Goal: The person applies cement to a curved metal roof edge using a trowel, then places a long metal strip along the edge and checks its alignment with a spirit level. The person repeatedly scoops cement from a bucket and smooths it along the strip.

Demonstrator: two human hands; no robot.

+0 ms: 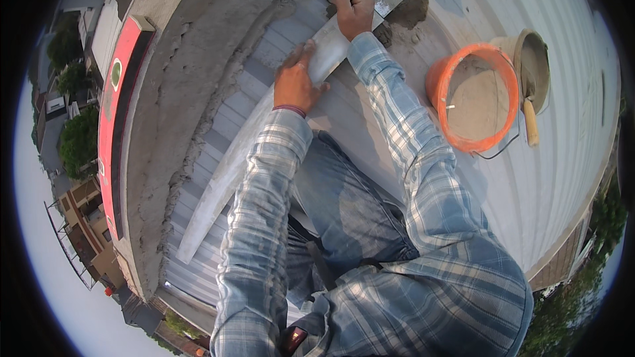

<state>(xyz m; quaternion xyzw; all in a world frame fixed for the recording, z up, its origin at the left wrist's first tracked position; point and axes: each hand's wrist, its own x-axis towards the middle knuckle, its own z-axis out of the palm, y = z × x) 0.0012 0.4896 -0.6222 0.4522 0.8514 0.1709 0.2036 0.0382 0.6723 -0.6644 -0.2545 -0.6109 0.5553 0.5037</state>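
Orange bucket: the orange bucket (473, 96) stands on the corrugated metal roof (569, 158) to your right, well apart from your hands, and it is filled most of the way with a pale sandy-grey mix.
Second pail: a beige pail (533, 59) sits just behind the orange one, touching it; it holds grey mortar, and a trowel with a wooden handle (530, 121) leans out over its rim.
Straightedge: the long flat metal straightedge (264, 132) lies along the seam where the roof meets the rough cement ledge (178, 92).
Long axis: it runs diagonally — its near end low at your left, its far end pointing up and away to the right, past the top of the view.
Left hand: your left hand (296, 82) lies on top of the board about mid-length, fingers curled over its edge, pressing it down; not fully clenched.
Right hand: your right hand (354, 12) is closed around the board further up, close to a dark patch of wet mortar (409, 10) on the roof.
Body: your knees are on the roof sheet — plaid sleeves reach forward to the board.
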